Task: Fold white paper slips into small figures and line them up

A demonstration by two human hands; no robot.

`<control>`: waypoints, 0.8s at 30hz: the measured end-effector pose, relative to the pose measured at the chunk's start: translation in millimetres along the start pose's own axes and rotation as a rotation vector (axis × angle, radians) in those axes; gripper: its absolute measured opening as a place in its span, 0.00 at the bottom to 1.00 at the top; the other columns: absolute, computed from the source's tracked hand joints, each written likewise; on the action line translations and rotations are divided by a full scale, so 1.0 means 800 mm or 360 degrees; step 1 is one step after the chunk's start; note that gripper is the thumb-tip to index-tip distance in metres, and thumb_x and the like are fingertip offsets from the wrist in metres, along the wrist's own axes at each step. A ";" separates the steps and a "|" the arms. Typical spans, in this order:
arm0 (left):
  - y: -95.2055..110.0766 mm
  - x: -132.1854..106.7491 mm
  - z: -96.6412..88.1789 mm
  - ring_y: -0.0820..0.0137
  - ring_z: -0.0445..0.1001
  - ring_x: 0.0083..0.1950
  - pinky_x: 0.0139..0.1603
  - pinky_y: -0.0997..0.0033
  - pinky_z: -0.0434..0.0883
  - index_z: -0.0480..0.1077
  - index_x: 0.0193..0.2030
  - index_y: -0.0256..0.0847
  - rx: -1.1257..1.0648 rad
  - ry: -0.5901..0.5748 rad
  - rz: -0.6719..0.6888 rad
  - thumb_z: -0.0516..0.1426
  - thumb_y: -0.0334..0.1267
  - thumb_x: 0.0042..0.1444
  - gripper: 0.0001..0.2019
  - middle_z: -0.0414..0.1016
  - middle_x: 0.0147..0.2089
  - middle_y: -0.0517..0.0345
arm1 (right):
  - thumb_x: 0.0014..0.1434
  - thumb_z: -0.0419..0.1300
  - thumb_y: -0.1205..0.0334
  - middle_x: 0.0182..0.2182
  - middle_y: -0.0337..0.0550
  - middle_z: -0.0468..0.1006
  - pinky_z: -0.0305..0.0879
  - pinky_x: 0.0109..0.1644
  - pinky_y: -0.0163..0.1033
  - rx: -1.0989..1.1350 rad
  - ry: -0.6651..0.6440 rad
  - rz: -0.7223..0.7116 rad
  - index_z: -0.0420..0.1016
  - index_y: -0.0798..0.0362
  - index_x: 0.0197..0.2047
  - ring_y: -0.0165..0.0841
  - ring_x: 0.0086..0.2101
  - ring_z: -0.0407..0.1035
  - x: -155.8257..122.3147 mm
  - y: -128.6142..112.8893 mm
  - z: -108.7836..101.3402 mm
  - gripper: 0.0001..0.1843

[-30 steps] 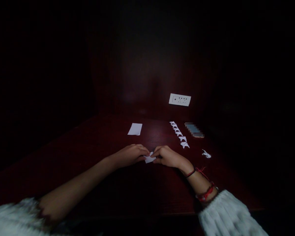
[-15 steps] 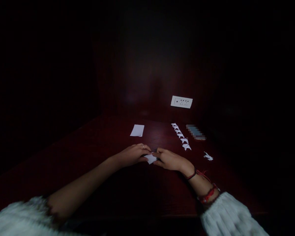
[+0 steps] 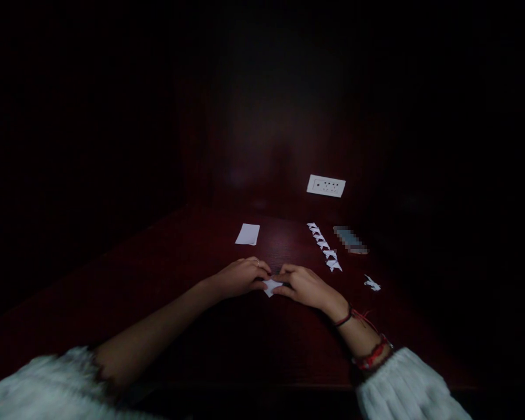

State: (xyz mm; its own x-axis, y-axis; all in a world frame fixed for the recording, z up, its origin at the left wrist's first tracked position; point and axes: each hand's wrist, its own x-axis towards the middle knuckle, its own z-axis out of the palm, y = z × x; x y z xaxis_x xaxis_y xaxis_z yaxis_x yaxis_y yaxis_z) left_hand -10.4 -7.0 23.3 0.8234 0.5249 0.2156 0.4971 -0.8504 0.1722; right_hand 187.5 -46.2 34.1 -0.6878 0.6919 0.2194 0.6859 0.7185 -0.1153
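Note:
A small piece of white paper (image 3: 272, 286) lies on the dark red table (image 3: 166, 274), pinched from both sides. My left hand (image 3: 242, 276) has its fingers curled onto the paper's left edge. My right hand (image 3: 304, 286) grips the paper's right edge with closed fingers; red and black bracelets circle that wrist. Most of the paper is hidden under the fingers.
A flat white sheet (image 3: 247, 234) lies farther back. A row of several small folded white paper shapes (image 3: 324, 246) runs at the right, with one more folded shape (image 3: 371, 283) apart. A phone (image 3: 350, 240) lies beside them. A white socket plate (image 3: 326, 186) sits on the back wall.
Both hands stay on the small paper and have shifted their fingers a little on it; the view has drifted slightly, nothing else has moved.

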 end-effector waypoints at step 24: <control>-0.004 -0.004 -0.016 0.71 0.63 0.49 0.49 0.70 0.57 0.64 0.46 0.47 -0.0266 -0.0173 0.0323 0.49 0.32 0.54 0.13 0.67 0.47 0.59 | 0.50 0.54 0.63 0.31 0.42 0.70 0.55 0.34 0.29 0.0086 -0.0118 -0.0088 0.73 0.55 0.35 0.26 0.31 0.64 -0.001 0.015 0.001 0.10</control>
State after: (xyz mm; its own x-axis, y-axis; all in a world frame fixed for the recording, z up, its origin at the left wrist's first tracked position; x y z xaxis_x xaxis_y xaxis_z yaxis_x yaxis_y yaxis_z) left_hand -17.9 -5.4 34.1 0.9303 0.3303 0.1593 0.2747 -0.9155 0.2940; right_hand 196.1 -37.8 31.5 -0.7413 0.6530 0.1550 0.6340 0.7571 -0.1576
